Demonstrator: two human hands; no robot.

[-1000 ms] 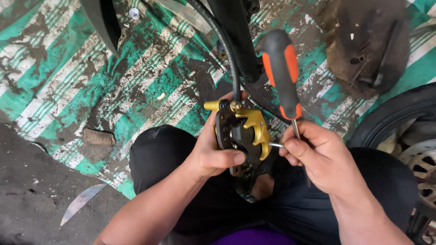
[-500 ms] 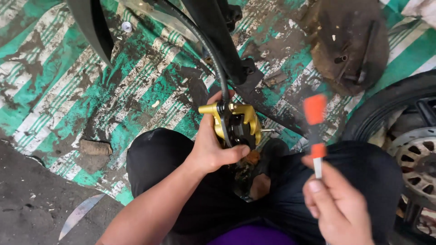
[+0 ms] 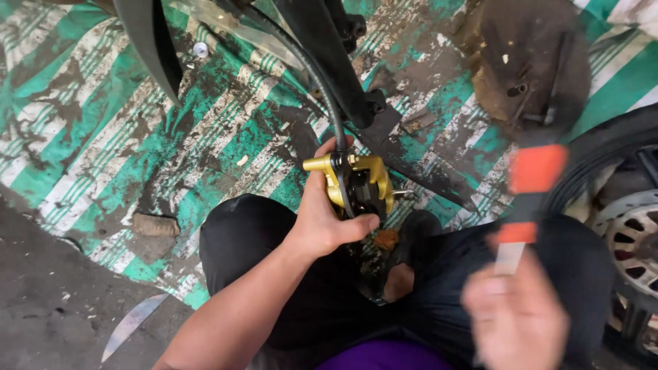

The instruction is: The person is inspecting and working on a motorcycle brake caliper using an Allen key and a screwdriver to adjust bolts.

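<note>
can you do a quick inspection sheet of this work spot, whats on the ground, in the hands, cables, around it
surface: green and white striped mat, heavily smeared with dark grime, on grey ground.
job's things: gold brake caliper; orange and black screwdriver, motion-blurred.
clutter: small brown block on the mat; dirty brown cover part at top right; small round cap at top left.
grippers: left hand grips the caliper; right hand holds the screwdriver, tip hidden, apart from the caliper.
cables: black hose runs down to the caliper.
surroundings: tyre and wheel at right; black fork leg above; the person's dark trousers.
</note>
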